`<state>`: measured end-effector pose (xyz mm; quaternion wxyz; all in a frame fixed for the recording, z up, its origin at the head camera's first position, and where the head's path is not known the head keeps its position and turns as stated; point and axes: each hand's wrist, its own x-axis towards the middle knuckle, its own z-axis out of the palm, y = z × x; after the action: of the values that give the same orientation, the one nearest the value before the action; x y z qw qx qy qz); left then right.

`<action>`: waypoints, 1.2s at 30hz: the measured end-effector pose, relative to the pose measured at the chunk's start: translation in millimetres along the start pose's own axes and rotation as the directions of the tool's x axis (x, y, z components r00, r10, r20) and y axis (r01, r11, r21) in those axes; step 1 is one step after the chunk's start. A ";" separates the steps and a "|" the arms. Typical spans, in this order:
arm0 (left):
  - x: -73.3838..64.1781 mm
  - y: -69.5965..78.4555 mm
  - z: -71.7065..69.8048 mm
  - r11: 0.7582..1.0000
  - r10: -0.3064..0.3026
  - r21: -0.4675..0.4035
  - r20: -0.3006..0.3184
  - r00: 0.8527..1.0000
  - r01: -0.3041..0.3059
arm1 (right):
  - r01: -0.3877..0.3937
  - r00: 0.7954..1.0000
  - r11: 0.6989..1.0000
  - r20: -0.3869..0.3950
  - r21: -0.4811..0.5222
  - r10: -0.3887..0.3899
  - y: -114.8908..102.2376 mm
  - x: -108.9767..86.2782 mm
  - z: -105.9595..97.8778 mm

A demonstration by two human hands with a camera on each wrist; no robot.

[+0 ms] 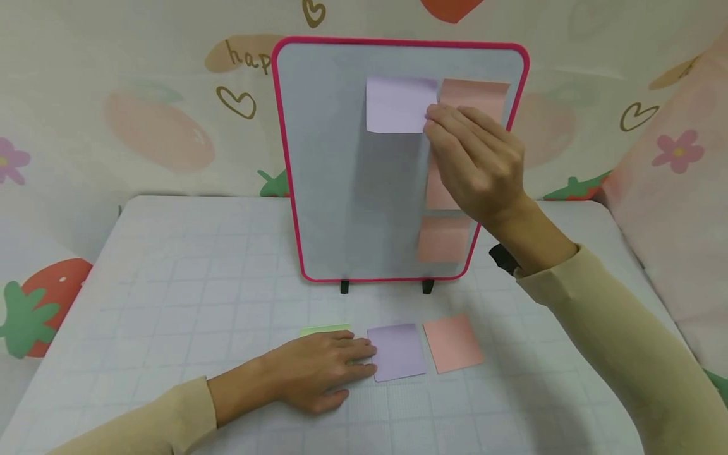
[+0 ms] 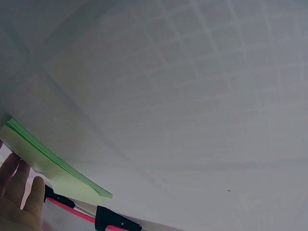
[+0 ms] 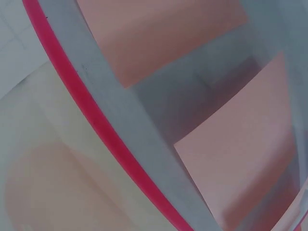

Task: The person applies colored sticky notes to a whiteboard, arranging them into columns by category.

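Observation:
In the head view my right hand (image 1: 478, 158) is raised before a whiteboard (image 1: 324, 164) and pinches the right edge of a purple sticky note (image 1: 398, 104). Pink sticky notes (image 1: 474, 95) run down the board's right side, partly behind that hand; the right wrist view shows pink notes (image 3: 236, 139) up close. On the table, my left hand (image 1: 321, 370) lies palm down with fingers extended, covering most of a green sticky note pad (image 1: 324, 328). Its fingertips touch the left edge of a purple sticky note pad (image 1: 398, 354). The green pad's side (image 2: 57, 161) shows in the left wrist view.
A pink sticky note pad (image 1: 453, 343) lies right of the purple one. The pink-framed board stands upright on black feet (image 1: 344, 287) on a table with a grid-patterned cover (image 1: 199, 278). Behind hangs a cloth (image 1: 159, 126) printed with fruit and hearts.

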<state>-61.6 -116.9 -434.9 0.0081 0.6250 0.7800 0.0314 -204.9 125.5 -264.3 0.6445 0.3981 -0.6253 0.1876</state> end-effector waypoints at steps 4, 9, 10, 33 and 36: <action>-0.2 -0.5 0.3 1.000 -0.003 0.000 0.005 1.000 0.003 | -0.002 1.000 1.000 0.027 0.003 0.002 2.2 -3.5 1.0; 0.0 -0.8 0.7 1.000 -0.003 -0.001 0.008 1.000 0.003 | -0.009 0.999 1.000 0.045 0.003 0.009 3.4 -4.8 1.5; 0.1 -0.7 0.7 1.000 -0.003 -0.004 0.007 1.000 0.003 | -0.011 0.999 1.000 0.044 0.002 0.011 3.2 -4.3 1.6; 1.7 -0.4 -0.5 0.999 0.008 0.054 0.001 1.000 -0.008 | 0.000 0.996 0.999 0.093 -0.036 0.004 7.1 -11.3 5.6; 2.1 0.2 -0.5 0.997 0.011 0.071 -0.005 1.000 -0.011 | 0.005 0.993 0.999 0.115 -0.042 0.000 8.5 -13.7 5.1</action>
<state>-62.0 -114.8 -434.3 -0.0162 0.6290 0.7772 0.0053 -216.5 130.4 -275.6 0.6160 0.3955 -0.6645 0.1502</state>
